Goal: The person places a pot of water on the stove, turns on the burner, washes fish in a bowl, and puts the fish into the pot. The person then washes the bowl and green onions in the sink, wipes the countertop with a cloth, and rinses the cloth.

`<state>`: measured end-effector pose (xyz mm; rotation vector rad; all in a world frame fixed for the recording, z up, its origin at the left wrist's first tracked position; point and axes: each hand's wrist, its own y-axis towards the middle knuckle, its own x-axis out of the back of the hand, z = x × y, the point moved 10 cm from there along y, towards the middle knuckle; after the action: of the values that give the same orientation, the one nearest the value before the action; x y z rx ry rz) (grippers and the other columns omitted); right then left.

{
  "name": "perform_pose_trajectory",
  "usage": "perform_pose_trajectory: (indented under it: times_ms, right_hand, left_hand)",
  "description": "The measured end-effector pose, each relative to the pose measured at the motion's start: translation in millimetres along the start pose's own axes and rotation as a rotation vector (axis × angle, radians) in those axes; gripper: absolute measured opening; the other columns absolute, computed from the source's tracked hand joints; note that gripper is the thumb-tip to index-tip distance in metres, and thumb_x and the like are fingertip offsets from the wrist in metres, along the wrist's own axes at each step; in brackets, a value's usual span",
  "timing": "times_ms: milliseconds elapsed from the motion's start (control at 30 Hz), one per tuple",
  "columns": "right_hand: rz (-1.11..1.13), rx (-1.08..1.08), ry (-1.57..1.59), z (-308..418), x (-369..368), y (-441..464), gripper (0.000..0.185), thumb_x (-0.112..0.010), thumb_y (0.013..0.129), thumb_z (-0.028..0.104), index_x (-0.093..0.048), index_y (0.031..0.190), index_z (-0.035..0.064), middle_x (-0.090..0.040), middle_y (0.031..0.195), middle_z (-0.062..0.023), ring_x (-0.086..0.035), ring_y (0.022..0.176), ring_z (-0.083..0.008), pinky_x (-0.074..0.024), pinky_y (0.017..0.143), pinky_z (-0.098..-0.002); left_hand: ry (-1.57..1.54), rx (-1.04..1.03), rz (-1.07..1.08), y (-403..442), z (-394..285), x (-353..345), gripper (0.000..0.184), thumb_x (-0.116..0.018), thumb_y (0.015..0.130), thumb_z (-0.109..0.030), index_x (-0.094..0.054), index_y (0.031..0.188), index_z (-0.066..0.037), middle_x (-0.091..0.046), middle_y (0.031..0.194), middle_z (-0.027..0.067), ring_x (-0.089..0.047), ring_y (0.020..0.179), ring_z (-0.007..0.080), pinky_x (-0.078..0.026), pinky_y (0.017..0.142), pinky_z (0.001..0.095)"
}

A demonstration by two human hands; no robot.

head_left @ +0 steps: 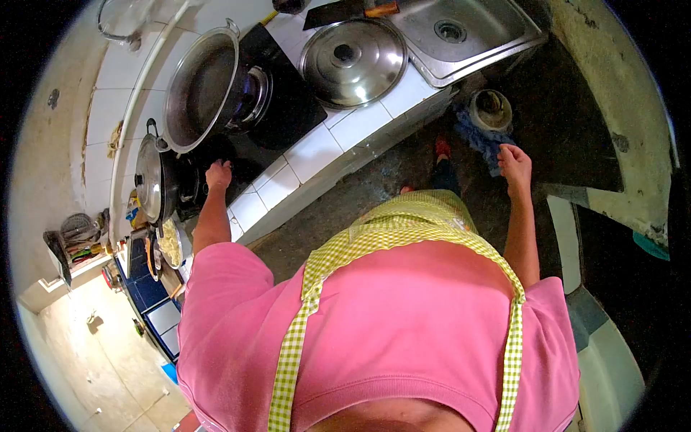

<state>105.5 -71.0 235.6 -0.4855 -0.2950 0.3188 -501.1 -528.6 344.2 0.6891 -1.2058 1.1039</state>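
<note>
My left hand [218, 175] is at the front edge of the black gas stove [288, 108], its fingers curled together; whatever they grip is hidden. Beyond it, a large metal pot [203, 90] sits over a burner [255, 97] with a faint blue flame. A lidded dark pan [152, 180] stands on the other burner, left of my left hand. Out to the right, my right hand [514, 169] hangs in the air over the floor, fingers curled in with nothing visible in them. Below and beyond it are a blue cloth [481, 144] and a round pale container [491, 110].
A round metal lid [353, 61] lies on the white tiled counter [313, 153] right of the stove. Behind it is a cleaver [335, 14] with a wooden handle. The steel sink [471, 36] is at the far right. A bowl of pale chopped food [170, 243] stands at left.
</note>
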Motion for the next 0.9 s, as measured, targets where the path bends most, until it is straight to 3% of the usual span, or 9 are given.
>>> perform_pose_trajectory:
  times_ms: [167, 267, 900]
  right_hand:
    - [-0.021, 0.003, -0.03, 10.3, -0.3, -3.7, 0.021, -0.055, 0.078, 0.021, -0.056, 0.088, 0.003, -0.053, 0.065, 0.0006, -0.045, 0.052, -0.0065, -0.0343, 0.043, -0.0214]
    - [0.003, -0.032, -0.045, 12.3, -1.9, -6.7, 0.019, -0.053, 0.08, 0.021, -0.056, 0.09, 0.0048, -0.052, 0.07, 0.0002, -0.045, 0.057, -0.0065, -0.034, 0.046, -0.0214]
    - [0.024, -0.017, -0.013, 8.4, -4.2, -6.8, 0.018, -0.053, 0.08, 0.022, -0.056, 0.088, 0.0049, -0.051, 0.068, 0.0011, -0.044, 0.055, -0.0059, -0.0333, 0.045, -0.0202]
  left_hand:
    - [0.019, -0.038, -0.012, 1.7, -1.5, -0.9, 0.038, -0.049, 0.078, -0.035, -0.054, 0.103, -0.006, -0.057, 0.095, 0.0179, -0.053, 0.09, 0.0343, -0.042, 0.077, 0.0403]
    - [-0.112, 0.117, 0.056, -0.5, 10.5, -5.3, 0.038, -0.049, 0.077, -0.034, -0.054, 0.102, -0.006, -0.057, 0.094, 0.0179, -0.053, 0.089, 0.0347, -0.042, 0.076, 0.0402]
    - [-0.075, 0.021, 0.037, 1.3, 2.9, 0.2, 0.035, -0.052, 0.076, -0.032, -0.054, 0.102, -0.009, -0.055, 0.1, 0.0153, -0.052, 0.093, 0.0333, -0.042, 0.079, 0.0393]
